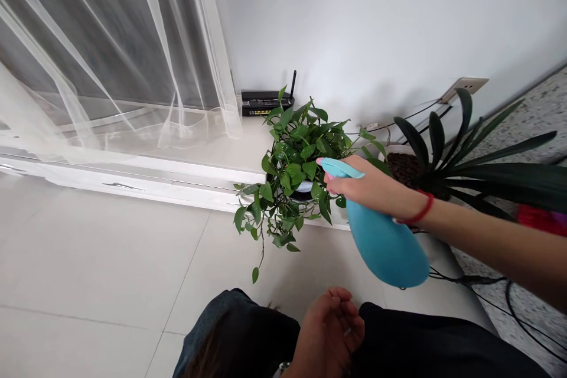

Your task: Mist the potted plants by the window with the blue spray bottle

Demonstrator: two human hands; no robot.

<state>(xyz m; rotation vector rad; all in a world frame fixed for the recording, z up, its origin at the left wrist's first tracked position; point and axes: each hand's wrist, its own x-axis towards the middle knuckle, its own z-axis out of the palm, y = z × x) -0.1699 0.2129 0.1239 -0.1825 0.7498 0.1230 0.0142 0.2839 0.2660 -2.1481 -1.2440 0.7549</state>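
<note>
My right hand (372, 189), with a red cord round the wrist, is wrapped round the neck of a blue spray bottle (385, 245). The bottle is tilted, its light-blue head and pink nozzle pointing left at a leafy green potted plant (301, 147). Glossy leaves trail over the rim of its pot, which is mostly hidden; a small white and dark part shows. Low in the view, my left hand (330, 331) rests near my lap, palm turned up and fingers loosely curled, with nothing visible in it.
A black router (266, 104) stands behind the plant on a white ledge (208, 150). Sheer curtains (177, 59) hang at left. A long-leaved plant (443, 159) is at right, below a wall socket (465, 87). Black cables (478, 280) run along the right side.
</note>
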